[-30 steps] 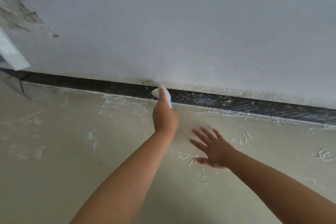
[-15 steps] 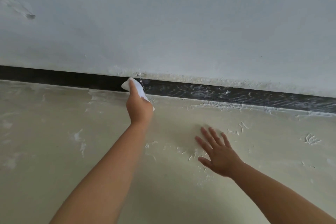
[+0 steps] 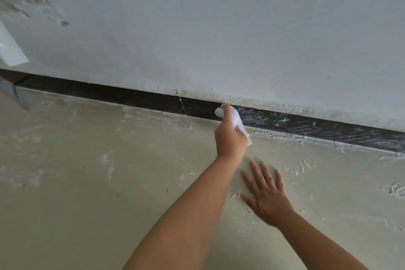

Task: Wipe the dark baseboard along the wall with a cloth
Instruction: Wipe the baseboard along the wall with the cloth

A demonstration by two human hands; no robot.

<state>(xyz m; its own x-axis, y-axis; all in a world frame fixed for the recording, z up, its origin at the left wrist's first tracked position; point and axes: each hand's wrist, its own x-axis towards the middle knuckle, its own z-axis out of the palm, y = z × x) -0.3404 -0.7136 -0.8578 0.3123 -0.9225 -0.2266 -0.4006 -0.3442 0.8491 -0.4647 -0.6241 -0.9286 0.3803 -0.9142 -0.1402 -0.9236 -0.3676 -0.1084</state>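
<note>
Nearest me, the right hand (image 3: 266,198) lies flat on the floor (image 3: 87,182), fingers spread, propping the person. Beyond it the left hand (image 3: 230,138) grips a white cloth (image 3: 237,118), pressing it to the dark baseboard (image 3: 131,95) mid-wipe. The stretch to its right looks smeared white, so I'd judge the next stroke belongs there.

The left hand (image 3: 230,138) slid the cloth (image 3: 237,119) rightward along the baseboard (image 3: 131,96).
</note>
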